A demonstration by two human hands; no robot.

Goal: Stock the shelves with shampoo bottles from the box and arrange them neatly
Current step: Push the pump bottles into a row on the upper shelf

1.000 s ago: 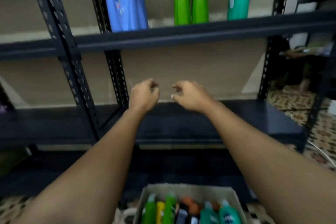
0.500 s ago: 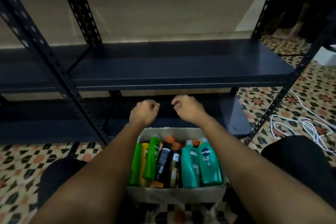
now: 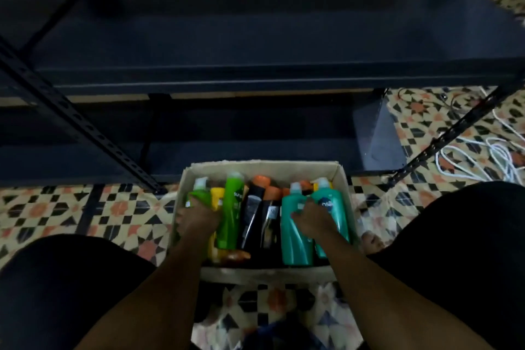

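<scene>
The shampoo bottles (image 3: 264, 216) lie packed side by side in the cardboard box (image 3: 267, 165), which sits on the patterned tile floor (image 3: 56, 207) between the person's knees, just in front of the dark shelves (image 3: 255, 37). The left hand (image 3: 199, 217) is in the box's left end with its grip curled on a green bottle (image 3: 199, 196), while the right hand (image 3: 314, 220) has its grip laid over the two teal bottles (image 3: 295, 236); whether it is clamped I cannot tell. White cables (image 3: 477, 156) lie coiled on the floor to the right.
</scene>
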